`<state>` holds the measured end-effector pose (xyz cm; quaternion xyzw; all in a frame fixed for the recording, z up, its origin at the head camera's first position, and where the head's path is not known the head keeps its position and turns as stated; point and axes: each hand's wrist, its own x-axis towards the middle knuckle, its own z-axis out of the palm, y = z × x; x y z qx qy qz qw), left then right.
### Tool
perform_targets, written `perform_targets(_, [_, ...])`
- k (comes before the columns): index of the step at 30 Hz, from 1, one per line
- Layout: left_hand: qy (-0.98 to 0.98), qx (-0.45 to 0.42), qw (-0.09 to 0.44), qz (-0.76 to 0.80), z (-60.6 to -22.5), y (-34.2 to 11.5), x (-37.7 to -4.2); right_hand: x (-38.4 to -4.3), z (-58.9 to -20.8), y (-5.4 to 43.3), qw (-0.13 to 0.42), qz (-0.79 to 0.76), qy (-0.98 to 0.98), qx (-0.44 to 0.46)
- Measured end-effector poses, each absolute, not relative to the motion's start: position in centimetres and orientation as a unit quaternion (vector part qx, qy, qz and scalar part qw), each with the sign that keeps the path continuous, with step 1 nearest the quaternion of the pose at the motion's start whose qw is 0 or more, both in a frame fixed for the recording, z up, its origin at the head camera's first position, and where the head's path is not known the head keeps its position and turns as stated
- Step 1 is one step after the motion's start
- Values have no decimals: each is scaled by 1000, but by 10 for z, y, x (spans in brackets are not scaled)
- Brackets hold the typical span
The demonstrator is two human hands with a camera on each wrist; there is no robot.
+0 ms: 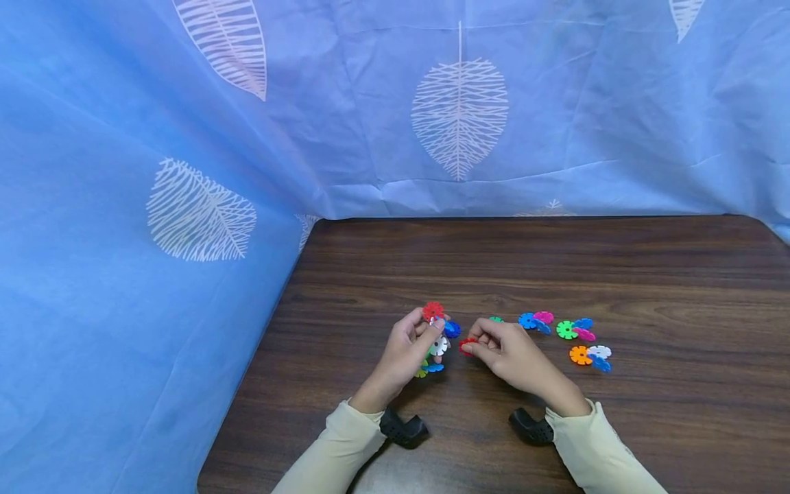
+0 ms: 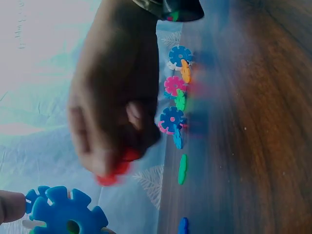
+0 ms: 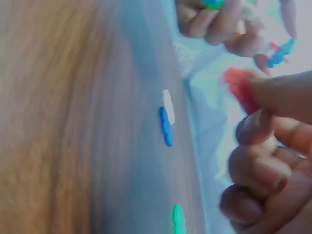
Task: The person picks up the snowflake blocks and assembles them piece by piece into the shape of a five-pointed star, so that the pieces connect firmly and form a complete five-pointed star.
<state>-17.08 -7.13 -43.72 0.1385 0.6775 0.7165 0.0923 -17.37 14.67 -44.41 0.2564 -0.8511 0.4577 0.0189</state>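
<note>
My left hand [image 1: 404, 353] holds a joined cluster of notched plastic discs, with a red disc [image 1: 433, 311] at its top, then a blue disc [image 1: 452, 329], a white disc [image 1: 439, 346] and green ones lower down. A short gap to the right, my right hand [image 1: 512, 353] pinches a loose red notched disc [image 1: 467, 345] between thumb and fingers. In the right wrist view that red disc [image 3: 241, 90] is blurred at the fingertips, apart from the cluster. The left wrist view catches a large blue disc [image 2: 68, 212] of the cluster up close. Fingers hide part of the cluster.
Joined disc groups lie right of my hands: blue and pink [image 1: 534, 320], green, blue and pink [image 1: 568, 330], and orange, white and blue [image 1: 581, 355]. A green disc [image 1: 496, 319] is partly behind my right hand. Blue curtains [image 1: 370, 137] border the dark wooden table [image 1: 679, 288].
</note>
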Motion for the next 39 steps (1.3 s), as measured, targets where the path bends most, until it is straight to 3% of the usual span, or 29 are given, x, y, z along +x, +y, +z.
perform_targets(5, [679, 142, 91, 715, -438, -71, -171, -166, -440, 147, 77, 534, -801, 258])
perform_targets(27, [648, 186, 111, 731, -442, -69, -169, -155, -437, 138, 56, 600, -757, 251])
perform_targets(39, [716, 228, 116, 650, -438, -72, -169, -154, -437, 142, 83, 590, -772, 221])
